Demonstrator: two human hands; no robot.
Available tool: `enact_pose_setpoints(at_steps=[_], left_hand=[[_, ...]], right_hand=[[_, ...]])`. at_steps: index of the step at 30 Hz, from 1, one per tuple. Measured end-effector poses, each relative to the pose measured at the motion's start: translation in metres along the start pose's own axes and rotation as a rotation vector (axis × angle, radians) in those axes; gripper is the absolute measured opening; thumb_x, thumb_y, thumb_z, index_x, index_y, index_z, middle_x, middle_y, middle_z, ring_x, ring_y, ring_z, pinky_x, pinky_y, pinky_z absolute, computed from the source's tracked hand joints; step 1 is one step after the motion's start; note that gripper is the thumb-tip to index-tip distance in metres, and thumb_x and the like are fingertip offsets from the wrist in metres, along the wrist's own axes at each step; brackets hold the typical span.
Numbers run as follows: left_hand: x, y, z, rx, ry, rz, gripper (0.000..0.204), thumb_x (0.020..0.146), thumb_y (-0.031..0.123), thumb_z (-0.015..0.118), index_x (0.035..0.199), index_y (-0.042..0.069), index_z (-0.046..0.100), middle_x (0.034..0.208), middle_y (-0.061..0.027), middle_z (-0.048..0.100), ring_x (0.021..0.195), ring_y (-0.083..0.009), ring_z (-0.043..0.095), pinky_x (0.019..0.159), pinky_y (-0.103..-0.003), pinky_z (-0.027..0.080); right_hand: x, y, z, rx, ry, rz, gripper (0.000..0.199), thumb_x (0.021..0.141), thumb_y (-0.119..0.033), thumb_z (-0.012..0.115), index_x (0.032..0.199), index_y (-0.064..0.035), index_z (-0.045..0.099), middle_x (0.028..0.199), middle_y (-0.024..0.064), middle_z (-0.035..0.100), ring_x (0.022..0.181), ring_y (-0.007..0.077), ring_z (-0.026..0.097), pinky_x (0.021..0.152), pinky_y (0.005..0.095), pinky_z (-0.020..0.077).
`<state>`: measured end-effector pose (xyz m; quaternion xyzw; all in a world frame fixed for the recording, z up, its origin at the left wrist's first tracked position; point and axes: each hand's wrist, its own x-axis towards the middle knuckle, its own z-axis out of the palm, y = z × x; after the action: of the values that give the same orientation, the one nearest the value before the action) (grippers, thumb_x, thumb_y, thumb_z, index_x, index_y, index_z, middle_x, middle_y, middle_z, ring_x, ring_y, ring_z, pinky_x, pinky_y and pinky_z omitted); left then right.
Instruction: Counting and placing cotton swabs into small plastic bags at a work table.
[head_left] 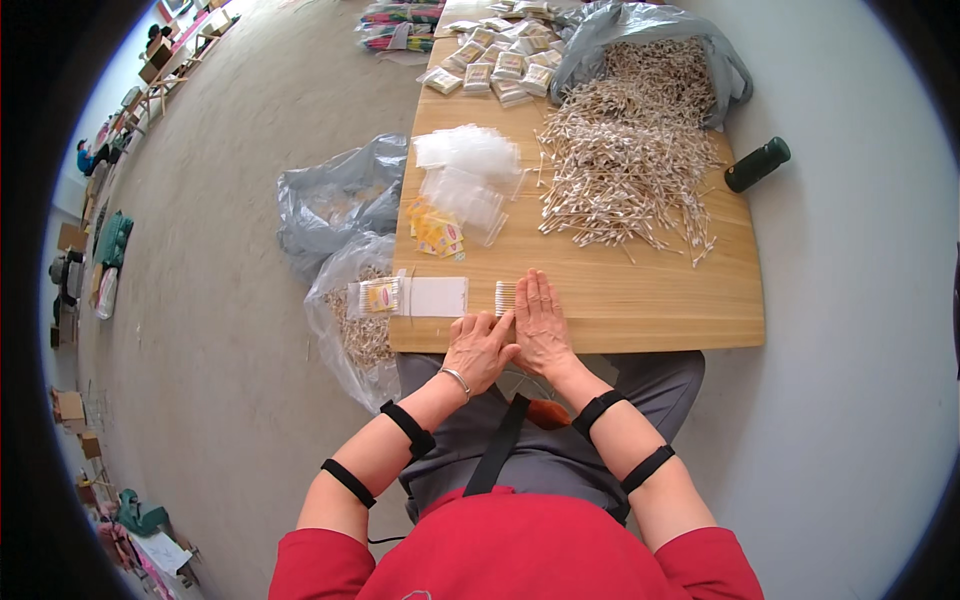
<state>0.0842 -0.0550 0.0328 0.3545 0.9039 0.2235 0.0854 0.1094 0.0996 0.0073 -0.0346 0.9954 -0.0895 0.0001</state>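
A short row of cotton swabs (505, 297) lies side by side on the table near its front edge. My right hand (541, 325) rests flat against the row's right side, its fingers stretched out together. With the index finger extended, my left hand (481, 348) touches the near end of the row; its other fingers are loosely bent and hold nothing that I can see. Left of the row lies a white rectangular card or pad (438, 297). Beyond it, a clear packet of swabs with a yellow label (380, 295) sits at the table's left edge.
A big heap of swabs (630, 165) spills from a grey plastic bag (735, 70). Clear sleeves (465, 160), yellow labels (434, 228) and filled packets (508, 66) lie on the left side. A dark green bottle (757, 165) is by the wall. Plastic bags (335, 195) stand left of the table.
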Motion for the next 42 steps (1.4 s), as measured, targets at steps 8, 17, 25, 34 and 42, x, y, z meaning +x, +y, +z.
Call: enact_pose_setpoints(at_steps=[8, 17, 25, 34, 42], left_hand=[[0.003, -0.001, 0.007, -0.027, 0.026, 0.000, 0.059, 0.085, 0.034, 0.058, 0.135, 0.009, 0.040, 0.111, -0.0110, 0.050, 0.106, -0.0290, 0.044, 0.094, -0.041, 0.031], [0.005, 0.000, 0.005, 0.003, -0.028, -0.003, 0.064, 0.084, 0.035, 0.060, 0.137, 0.008, 0.037, 0.113, -0.0114, 0.050, 0.106, -0.0292, 0.045, 0.093, -0.041, 0.030], [0.013, 0.001, 0.006, -0.005, -0.008, -0.047, 0.061, 0.086, 0.037, 0.057, 0.136, 0.007, 0.038, 0.111, -0.0127, 0.050, 0.103, -0.0299, 0.045, 0.091, -0.042, 0.031], [0.016, 0.003, 0.001, -0.011, -0.057, -0.056, 0.061, 0.087, 0.039, 0.055, 0.136, 0.007, 0.037, 0.109, -0.0125, 0.050, 0.101, -0.0301, 0.047, 0.090, -0.041, 0.033], [0.025, 0.002, 0.001, -0.001, -0.044, -0.062, 0.058, 0.089, 0.036, 0.052, 0.138, 0.008, 0.036, 0.107, -0.0117, 0.052, 0.101, -0.0292, 0.049, 0.089, -0.041, 0.036]], right_hand=[[0.000, 0.001, 0.003, 0.012, 0.032, -0.008, 0.094, 0.075, -0.037, 0.057, 0.142, 0.0090, 0.010, 0.150, 0.0253, 0.008, 0.142, 0.0362, 0.005, 0.116, 0.0434, 0.0058], [0.000, 0.002, 0.008, 0.002, 0.041, -0.009, 0.092, 0.077, -0.037, 0.055, 0.142, 0.0090, 0.009, 0.150, 0.0254, 0.007, 0.142, 0.0364, 0.004, 0.116, 0.0439, 0.0044], [0.001, 0.002, 0.012, 0.026, 0.067, 0.002, 0.090, 0.077, -0.035, 0.053, 0.142, 0.0092, 0.010, 0.151, 0.0248, 0.006, 0.142, 0.0360, 0.003, 0.116, 0.0444, 0.0038], [0.001, 0.002, 0.013, -0.025, 0.113, -0.006, 0.086, 0.078, -0.034, 0.050, 0.142, 0.0093, 0.012, 0.151, 0.0255, 0.007, 0.142, 0.0357, 0.003, 0.116, 0.0445, 0.0029], [0.001, 0.000, 0.011, 0.049, 0.068, 0.019, 0.081, 0.080, -0.036, 0.045, 0.141, 0.0096, 0.017, 0.151, 0.0264, 0.008, 0.142, 0.0357, 0.003, 0.115, 0.0446, 0.0016]])
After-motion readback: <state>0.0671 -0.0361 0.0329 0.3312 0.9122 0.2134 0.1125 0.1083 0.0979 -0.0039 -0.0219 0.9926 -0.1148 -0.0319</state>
